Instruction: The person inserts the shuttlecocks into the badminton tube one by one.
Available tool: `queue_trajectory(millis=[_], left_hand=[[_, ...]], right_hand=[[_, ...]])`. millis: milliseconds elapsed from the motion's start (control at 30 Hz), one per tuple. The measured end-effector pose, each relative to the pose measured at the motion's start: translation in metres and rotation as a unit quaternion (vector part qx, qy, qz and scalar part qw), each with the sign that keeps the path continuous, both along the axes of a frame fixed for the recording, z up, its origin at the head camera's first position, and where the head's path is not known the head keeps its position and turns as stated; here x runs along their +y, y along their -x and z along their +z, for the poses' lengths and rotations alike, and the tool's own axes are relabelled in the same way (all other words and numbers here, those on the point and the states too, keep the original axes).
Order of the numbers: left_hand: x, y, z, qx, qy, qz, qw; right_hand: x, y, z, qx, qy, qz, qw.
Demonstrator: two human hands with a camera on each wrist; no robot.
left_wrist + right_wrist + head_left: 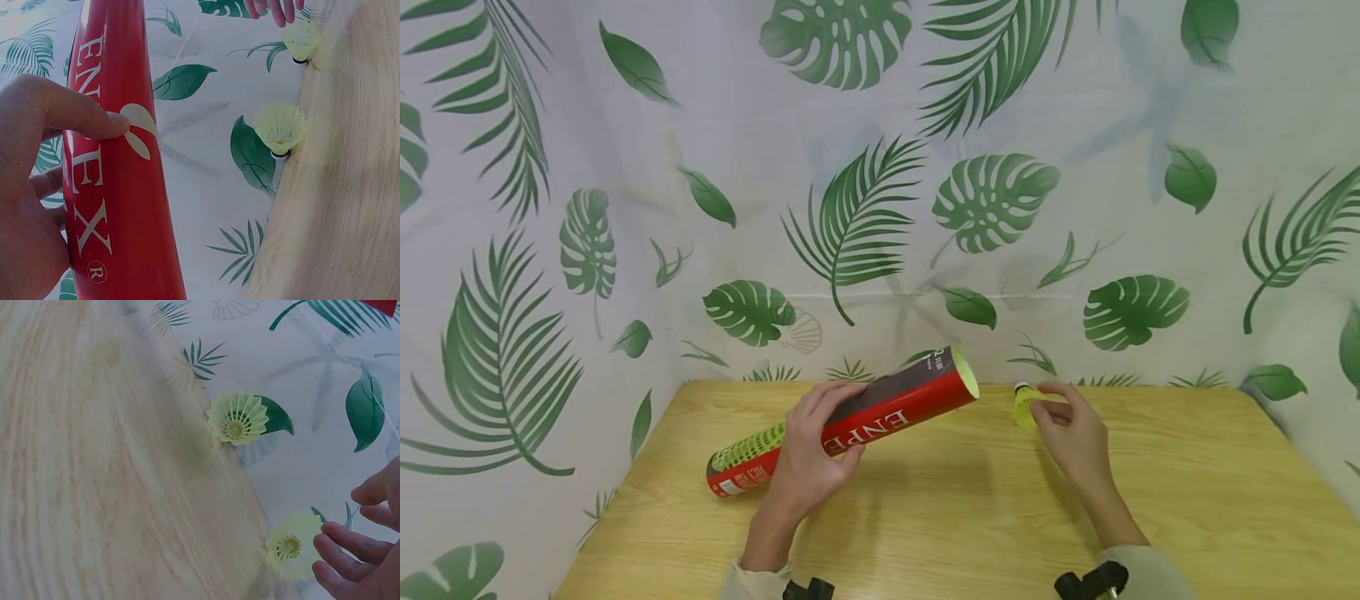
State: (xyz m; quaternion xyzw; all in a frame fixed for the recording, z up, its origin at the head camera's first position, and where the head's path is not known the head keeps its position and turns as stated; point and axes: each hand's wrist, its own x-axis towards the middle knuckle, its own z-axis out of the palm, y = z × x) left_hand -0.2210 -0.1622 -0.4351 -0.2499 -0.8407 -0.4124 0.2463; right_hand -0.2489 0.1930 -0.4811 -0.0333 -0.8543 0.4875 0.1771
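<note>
My left hand [808,454] grips a red and dark shuttlecock tube [895,408] around its middle, holding it tilted over the table with its uncapped end raised to the right. Along the lower part of the tube runs a yellow-green dotted panel. Close to a yellow shuttlecock [1024,406] at the table's far edge is my right hand [1075,437], thumb and fingers apart. In the right wrist view its fingertips [322,544] overlap that shuttlecock's skirt. Another yellow shuttlecock [280,128] stands further left along the edge; the tube hides it in the head view.
A wooden table [925,517] lies under both hands. Behind its far edge hangs a white cloth [880,108] printed with green leaves, which also covers the left side.
</note>
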Motion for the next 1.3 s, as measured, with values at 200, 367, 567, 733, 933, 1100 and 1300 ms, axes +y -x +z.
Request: queue_trajectory(millis=[200, 367, 567, 733, 933, 1100, 1300], left_hand=[[-0.002, 0.001, -0.001, 0.004, 0.001, 0.000, 1.0000], [-0.002, 0.000, 0.000, 0.004, 0.000, 0.000, 1.0000], [-0.001, -0.001, -0.001, 0.005, -0.008, -0.006, 0.9999], [0.000, 0.000, 0.000, 0.007, -0.006, -0.003, 0.9999], [0.001, -0.001, 0.001, 0.008, -0.008, -0.003, 0.9999], [-0.001, -0.001, 0.001, 0.010, -0.006, -0.003, 0.9999], [-0.002, 0.000, 0.001, 0.015, -0.003, -0.002, 0.9999]], right_hand=[[0.004, 0.007, -0.008, -0.051, -0.010, 0.002, 0.9986], [0.003, 0.016, -0.013, -0.072, 0.037, -0.024, 0.9964], [0.000, 0.025, -0.019, -0.071, 0.105, -0.066, 0.9898], [0.001, 0.029, -0.022, -0.060, 0.169, -0.094, 0.9793], [0.003, 0.032, -0.023, -0.040, 0.198, -0.113, 0.9729], [0.004, 0.033, -0.021, -0.032, 0.237, -0.122, 0.9633], [0.004, 0.030, -0.015, -0.022, 0.245, -0.109, 0.9632]])
